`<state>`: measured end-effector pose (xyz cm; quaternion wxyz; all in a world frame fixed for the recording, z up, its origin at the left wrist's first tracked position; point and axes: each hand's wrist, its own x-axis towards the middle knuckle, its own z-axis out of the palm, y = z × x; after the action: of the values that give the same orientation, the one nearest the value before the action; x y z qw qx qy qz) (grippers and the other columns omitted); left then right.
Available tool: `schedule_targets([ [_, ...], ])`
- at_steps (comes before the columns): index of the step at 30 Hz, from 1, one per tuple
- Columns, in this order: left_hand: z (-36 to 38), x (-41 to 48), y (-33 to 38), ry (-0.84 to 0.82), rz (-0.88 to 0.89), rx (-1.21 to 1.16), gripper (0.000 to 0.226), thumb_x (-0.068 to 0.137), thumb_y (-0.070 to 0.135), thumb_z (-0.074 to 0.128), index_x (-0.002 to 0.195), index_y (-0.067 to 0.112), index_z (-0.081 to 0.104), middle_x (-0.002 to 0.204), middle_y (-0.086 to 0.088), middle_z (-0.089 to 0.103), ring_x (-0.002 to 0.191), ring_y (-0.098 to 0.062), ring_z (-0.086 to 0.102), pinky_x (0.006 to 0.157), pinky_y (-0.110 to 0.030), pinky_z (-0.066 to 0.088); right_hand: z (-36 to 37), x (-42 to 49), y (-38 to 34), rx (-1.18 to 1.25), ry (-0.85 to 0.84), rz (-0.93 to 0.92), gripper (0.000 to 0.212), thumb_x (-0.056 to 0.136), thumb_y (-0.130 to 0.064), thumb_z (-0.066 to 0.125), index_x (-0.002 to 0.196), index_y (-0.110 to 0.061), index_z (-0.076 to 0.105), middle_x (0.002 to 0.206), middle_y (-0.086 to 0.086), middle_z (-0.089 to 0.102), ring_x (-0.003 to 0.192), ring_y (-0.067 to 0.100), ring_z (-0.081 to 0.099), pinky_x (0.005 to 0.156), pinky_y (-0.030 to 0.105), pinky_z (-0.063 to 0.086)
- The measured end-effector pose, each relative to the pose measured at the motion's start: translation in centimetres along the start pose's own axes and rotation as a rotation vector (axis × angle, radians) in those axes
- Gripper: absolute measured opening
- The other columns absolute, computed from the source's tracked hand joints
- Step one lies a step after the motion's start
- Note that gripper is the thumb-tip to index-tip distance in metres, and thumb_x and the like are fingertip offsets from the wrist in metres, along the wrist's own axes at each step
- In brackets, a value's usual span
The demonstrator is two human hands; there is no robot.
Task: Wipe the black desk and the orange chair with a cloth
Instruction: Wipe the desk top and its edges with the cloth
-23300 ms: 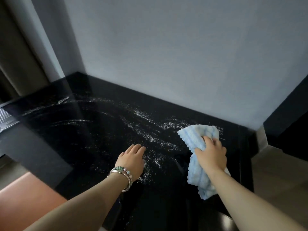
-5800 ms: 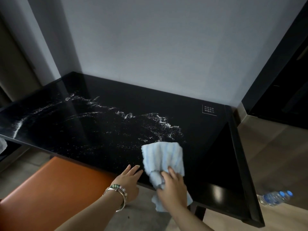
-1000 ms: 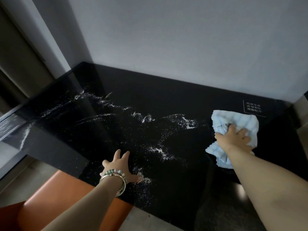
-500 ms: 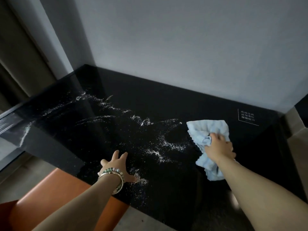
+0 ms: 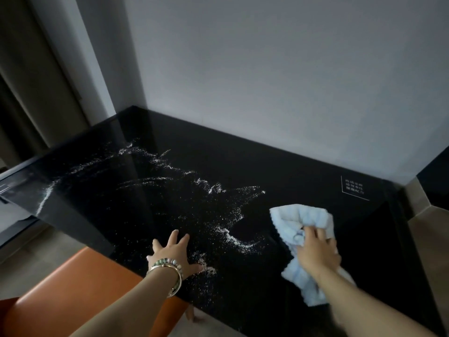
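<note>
The right hand [image 5: 317,254] bunches the pale blue cloth [image 5: 300,224] under curled fingers, pressing it to the black desk [image 5: 279,166]; over the last second it has slid back from the far right corner toward the white powder [image 5: 233,235] lying just left of the grip. The left hand [image 5: 171,255], fingers spread flat, braces at the near edge (still planted). Most powder remains, and the orange chair [image 5: 80,285], below and left, looks untouched

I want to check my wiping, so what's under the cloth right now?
The cloth lies on the desk, gripped by the right hand. Powder lies beside it; any beneath is covered.
</note>
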<state>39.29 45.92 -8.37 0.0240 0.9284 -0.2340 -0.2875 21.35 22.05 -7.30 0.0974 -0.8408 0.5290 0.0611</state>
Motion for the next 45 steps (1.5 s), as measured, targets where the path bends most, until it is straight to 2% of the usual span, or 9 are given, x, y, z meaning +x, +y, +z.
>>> schedule_targets([
  [3, -0.1, 0.1, -0.1, 0.001, -0.004, 0.005, 0.095, 0.075, 0.065, 0.059, 0.148, 0.036, 0.005, 0.156, 0.011, -0.007, 0.142, -0.042, -0.002, 0.108, -0.055, 0.032, 1.9, -3.4, -4.0, -0.008, 0.022, -0.182, 0.054, 0.089, -0.041, 0.052, 0.138, -0.034, 0.03, 0.144, -0.007, 0.028, 0.125, 0.025, 0.034, 0.094, 0.038, 0.039],
  [7, 0.1, 0.0, -0.2, 0.017, 0.005, 0.04, 0.094, 0.076, 0.068, 0.056, 0.148, 0.037, 0.004, 0.156, 0.012, -0.007, 0.142, -0.041, -0.001, 0.107, -0.052, 0.035, 2.9, -5.4, -6.4, 0.07, -0.027, -0.436, 0.06, 0.089, -0.025, 0.048, 0.143, -0.032, 0.022, 0.145, -0.005, 0.028, 0.124, 0.024, 0.034, 0.095, 0.039, 0.04],
  [13, 0.2, -0.1, -0.3, 0.013, 0.025, 0.072, 0.092, 0.078, 0.066, 0.054, 0.148, 0.037, 0.002, 0.157, 0.01, -0.008, 0.142, -0.042, -0.002, 0.107, -0.051, 0.036, 0.8, -2.5, -4.3, 0.077, -0.061, -0.079, 0.071, 0.09, -0.041, 0.054, 0.146, -0.033, 0.011, 0.149, 0.003, 0.022, 0.125, 0.027, 0.033, 0.09, 0.042, 0.042],
  [20, -0.2, -0.2, -0.6, -0.038, 0.052, 0.051, 0.099, 0.073, 0.06, 0.065, 0.147, 0.039, 0.003, 0.156, 0.011, -0.008, 0.142, -0.042, -0.004, 0.108, -0.051, 0.034, 3.1, -8.3, -11.0, 0.084, -0.139, -0.45, 0.061, 0.086, -0.028, 0.052, 0.141, -0.034, 0.027, 0.141, 0.002, 0.029, 0.126, 0.028, 0.032, 0.094, 0.039, 0.039],
  [27, -0.6, -1.0, -0.9, -0.057, 0.08, 0.121, 0.1, 0.075, 0.058, 0.065, 0.148, 0.038, -0.001, 0.156, 0.011, -0.011, 0.143, -0.038, -0.006, 0.103, -0.041, 0.043, 1.2, -3.2, -5.5, 0.051, -0.062, -0.125, 0.058, 0.09, -0.036, 0.05, 0.142, -0.037, 0.025, 0.142, 0.001, 0.028, 0.122, 0.025, 0.035, 0.088, 0.038, 0.04],
  [33, -0.5, -0.9, -1.2, -0.032, 0.095, 0.132, 0.1, 0.073, 0.063, 0.063, 0.148, 0.039, 0.001, 0.156, 0.013, -0.008, 0.143, -0.039, -0.003, 0.106, -0.042, 0.039, 3.9, -9.5, -11.1, 0.149, -0.11, -0.421, 0.056, 0.086, -0.032, 0.05, 0.139, -0.037, 0.032, 0.135, 0.001, 0.033, 0.124, 0.026, 0.034, 0.095, 0.038, 0.037],
  [36, -0.1, -1.3, -1.5, -0.016, 0.134, 0.185, 0.09, 0.08, 0.065, 0.052, 0.148, 0.038, -0.002, 0.156, 0.013, -0.01, 0.144, -0.035, -0.004, 0.11, -0.042, 0.034, 2.5, -7.5, -9.9, 0.152, -0.046, -0.354, 0.057, 0.087, -0.035, 0.052, 0.14, -0.041, 0.031, 0.136, 0.002, 0.035, 0.124, 0.026, 0.036, 0.093, 0.036, 0.04],
  [41, 0.0, -1.7, -3.4, 0.022, 0.206, 0.153, 0.064, 0.094, 0.052, 0.039, 0.149, 0.035, 0.01, 0.157, 0.011, -0.001, 0.145, -0.026, -0.001, 0.115, -0.038, 0.024, 1.0, -5.0, -4.4, 0.153, 0.002, 0.036, 0.059, 0.091, -0.044, 0.046, 0.145, -0.038, 0.023, 0.139, 0.008, 0.031, 0.123, 0.028, 0.036, 0.095, 0.044, 0.037],
  [45, 0.0, -2.2, -5.5, 0.171, 0.193, 0.038, 0.048, 0.099, 0.031, 0.037, 0.145, 0.03, 0.026, 0.155, 0.009, 0.015, 0.144, -0.021, 0.008, 0.115, -0.034, 0.025, 2.6, -7.8, -7.5, 0.115, 0.002, -0.019, 0.062, 0.089, -0.055, 0.047, 0.144, -0.036, 0.025, 0.134, 0.008, 0.033, 0.118, 0.026, 0.039, 0.09, 0.041, 0.039],
])
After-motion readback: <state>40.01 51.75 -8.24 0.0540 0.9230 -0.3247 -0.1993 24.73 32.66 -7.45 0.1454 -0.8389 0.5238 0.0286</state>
